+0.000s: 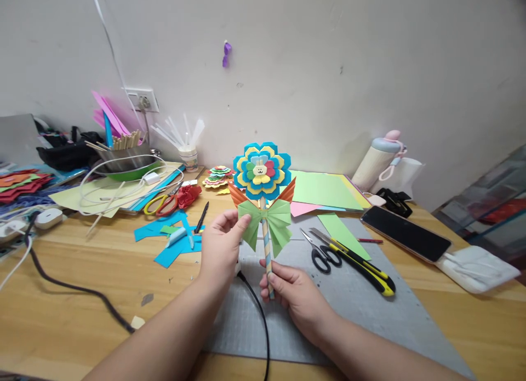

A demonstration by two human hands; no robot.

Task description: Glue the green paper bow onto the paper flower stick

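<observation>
A layered paper flower [259, 171] in blue and yellow, with a small face at its centre, stands upright on a striped paper stem [267, 247]. Orange pleated pieces [286, 192] spread out just under the bloom. Below them a green folded paper bow [276, 223] is attached across the stem. My left hand [222, 241] pinches the bow's left wing between thumb and fingers. Lower down, my right hand [293, 290] is closed around the bottom of the stem. Both hands hold the flower above the grey cutting mat [345, 326].
Black scissors [324, 255] and a yellow-black utility knife [361, 266] lie right of the flower, near a green paper strip [344, 236]. Blue paper scraps [166, 255] and a black pen [201, 217] lie left. A phone [405, 233] rests at right. A black cable [258, 310] crosses the mat.
</observation>
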